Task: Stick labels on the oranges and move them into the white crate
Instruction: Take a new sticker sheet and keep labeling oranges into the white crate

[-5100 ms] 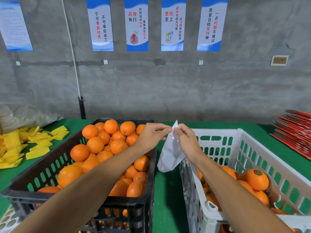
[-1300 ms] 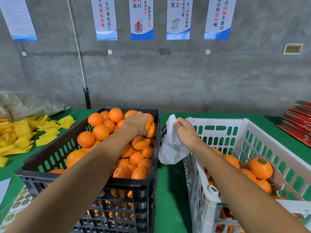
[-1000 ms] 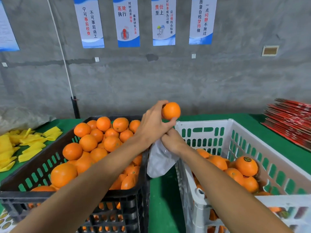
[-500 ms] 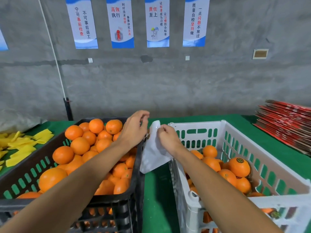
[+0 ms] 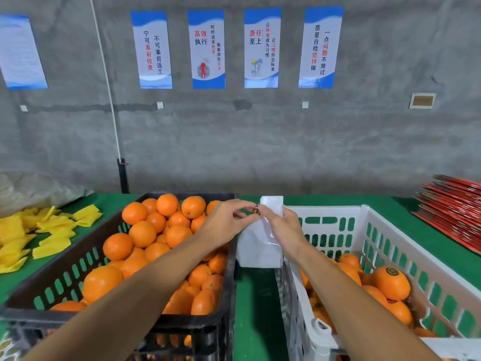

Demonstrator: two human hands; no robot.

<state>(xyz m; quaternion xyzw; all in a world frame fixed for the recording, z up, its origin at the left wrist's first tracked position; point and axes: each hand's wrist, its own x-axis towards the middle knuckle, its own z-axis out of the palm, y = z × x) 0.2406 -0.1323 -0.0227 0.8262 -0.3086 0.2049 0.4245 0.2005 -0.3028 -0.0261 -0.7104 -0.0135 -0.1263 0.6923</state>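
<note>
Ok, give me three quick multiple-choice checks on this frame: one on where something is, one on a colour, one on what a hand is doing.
1. Where is the white backing sheet?
A. Held up between the two crates
B. Lying on the yellow wrappers
C. Inside the black crate

2. What colour is the crate that holds the labelled orange?
A. Black
B. White
C. Red

3. What is the left hand doing?
A. Gripping an orange
B. Resting flat on the table
C. Pinching a small label

Answers: 1 A, the right hand holds the sheet above the green gap. 2 B, it lies in the white crate. 3 C, fingertips meet on the label at the sheet's top edge.
</note>
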